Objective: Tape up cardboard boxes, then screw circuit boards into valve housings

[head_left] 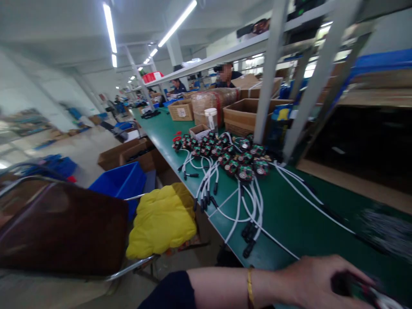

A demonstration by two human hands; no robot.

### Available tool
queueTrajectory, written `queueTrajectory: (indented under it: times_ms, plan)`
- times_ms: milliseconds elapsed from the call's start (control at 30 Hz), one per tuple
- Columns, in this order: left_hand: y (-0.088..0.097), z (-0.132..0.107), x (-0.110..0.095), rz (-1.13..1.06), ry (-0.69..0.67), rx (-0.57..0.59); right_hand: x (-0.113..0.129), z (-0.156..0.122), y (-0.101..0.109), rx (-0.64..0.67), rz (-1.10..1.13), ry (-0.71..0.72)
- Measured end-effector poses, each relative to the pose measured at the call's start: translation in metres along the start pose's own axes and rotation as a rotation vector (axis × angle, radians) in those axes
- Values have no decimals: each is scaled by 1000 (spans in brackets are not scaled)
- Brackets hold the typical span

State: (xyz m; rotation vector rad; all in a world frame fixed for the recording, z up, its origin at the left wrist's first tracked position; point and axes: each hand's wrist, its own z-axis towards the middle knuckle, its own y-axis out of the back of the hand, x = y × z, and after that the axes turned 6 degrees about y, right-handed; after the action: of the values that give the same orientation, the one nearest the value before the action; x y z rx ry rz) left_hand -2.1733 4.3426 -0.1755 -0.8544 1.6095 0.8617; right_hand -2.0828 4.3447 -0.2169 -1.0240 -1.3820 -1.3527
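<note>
My left hand (322, 279) reaches in from the bottom edge over the green bench, a gold bracelet on its wrist. Its fingers are closed round a dark circuit board assembly (357, 289), blurred and partly cut off by the frame corner. My right hand is out of sight. Farther along the bench lies a cluster of similar round assemblies (246, 172) with green boards and red wires. White cables (257, 195) with black connectors run from them, several hanging over the bench edge. One white cable trails toward my left hand.
Beyond the cluster stand a white bottle (211, 118), a small open box (198, 131) and cardboard cartons (241, 116). Metal shelf posts (268, 73) rise from the bench (283, 223). A chair with a yellow cushion (164, 219) and a blue bin (120, 182) are at left. Co-workers sit farther off.
</note>
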Motion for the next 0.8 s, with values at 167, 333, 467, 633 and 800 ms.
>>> queueTrajectory:
  times_ms: [167, 333, 467, 633, 800]
  plan:
    - [-28, 1, 0, -12, -98, -120, 3, -66, 96, -229, -46, -127]
    - [-46, 16, -5, -55, -1, -97, 11, -86, 154, -506, -747, -146]
    - [-47, 20, -4, 83, -35, -68, 12, -93, 163, -304, -1089, -295]
    - [-49, 17, -13, 303, -80, -133, 8, -79, 148, -121, -1206, -281]
    - [-49, 11, -28, 515, -59, -184, 9, -71, 158, -209, -811, -279]
